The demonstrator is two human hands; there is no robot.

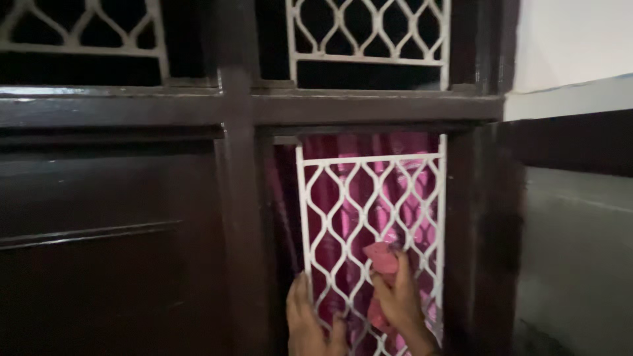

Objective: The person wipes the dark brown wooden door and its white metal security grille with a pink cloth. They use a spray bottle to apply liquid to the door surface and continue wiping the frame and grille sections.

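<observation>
I see my right hand (395, 296) pinching a pink cloth (381, 258) against the white window grille (369, 217), low in the frame's centre-right. My left hand (306, 323), fingers flat, steadies the grille's upright left bar, just beside the right hand.

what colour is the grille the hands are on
White grille, a wavy diamond lattice, seen in the head view.

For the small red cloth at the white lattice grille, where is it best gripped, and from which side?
Probably its lower half, bunched in the palm from the room side, as the right hand does. The small red cloth lies against the white lattice metal grille, its top free to rub the bars. The left hand rests on the grille's left edge.
</observation>
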